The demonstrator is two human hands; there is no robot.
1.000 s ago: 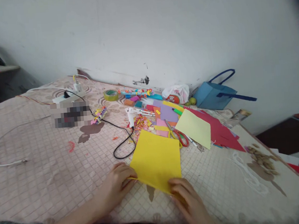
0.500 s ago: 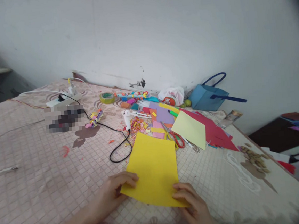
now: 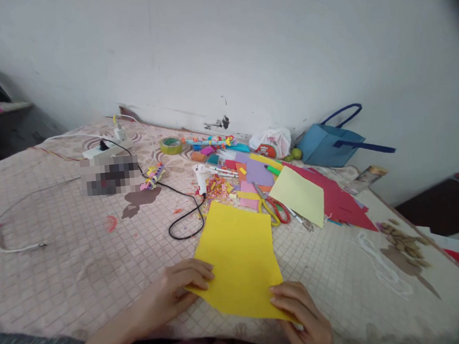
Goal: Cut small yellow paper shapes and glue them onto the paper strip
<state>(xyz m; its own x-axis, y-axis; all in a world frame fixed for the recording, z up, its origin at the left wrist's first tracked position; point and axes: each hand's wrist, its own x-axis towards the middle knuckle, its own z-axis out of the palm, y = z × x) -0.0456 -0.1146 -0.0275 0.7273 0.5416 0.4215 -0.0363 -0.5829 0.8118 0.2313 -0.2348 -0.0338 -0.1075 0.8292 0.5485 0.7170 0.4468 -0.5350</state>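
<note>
A bright yellow sheet of paper (image 3: 239, 257) lies flat on the pink checked cloth (image 3: 80, 260) in front of me. My left hand (image 3: 175, 289) rests on the sheet's near left corner, fingers laid over its edge. My right hand (image 3: 304, 315) presses on the near right corner, fingertips on the paper. Both hands hold the sheet down at its near edge.
Beyond the sheet lie scissors with red and yellow handles (image 3: 273, 208), a pale green sheet (image 3: 298, 195), red paper (image 3: 338, 200), a white glue gun (image 3: 201, 177) with a black cable, paper scraps, tape (image 3: 170, 145), a blue bag (image 3: 327, 144) and a power strip (image 3: 104, 147).
The yellow sheet has been turned and slid a little nearer, lying flatter. Both hands shifted with it along its near edge; the view wobbled slightly.
</note>
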